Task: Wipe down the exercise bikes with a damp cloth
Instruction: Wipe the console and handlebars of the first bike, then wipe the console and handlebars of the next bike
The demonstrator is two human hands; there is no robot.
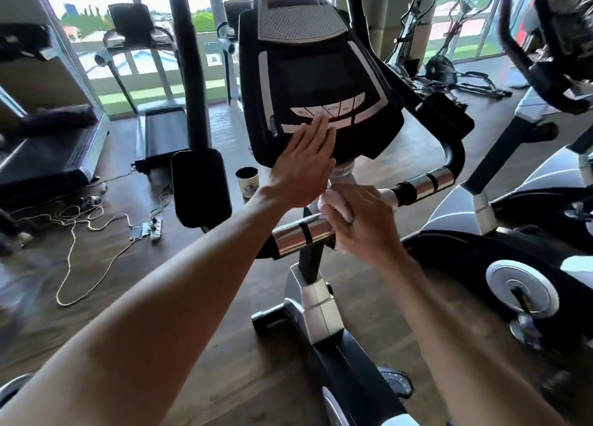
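Nearest the camera, two bare forearms rise from the bottom corners of the frame toward the exercise bike [321, 297] at centre. The right hand [362, 220], just right of centre, is curled around a pale cloth [337, 205] and presses it on the handlebar [301, 236] where the bar meets the upright post. Only a bunched part of the cloth shows between the fingers. The left hand [305, 165], slightly above, is spread flat with the fingers straight and together, holding nothing, its fingertips resting on the lower edge of the console [317, 82] by the row of light buttons.

The step in hand looks like wiping the chrome grip section of the handlebar while the flat hand steadies the console. The next move probably calls for sliding the cloth along the bar toward its curved end at the right of the frame, then up to the console face.

The handlebar's long axis runs from lower left to upper right across the middle of the frame. The console tilts back, its screen facing the camera.

Further off, a cup [247, 183] stands on the floor left of the post, and a treadmill [160, 130] sits by the windows at upper left.
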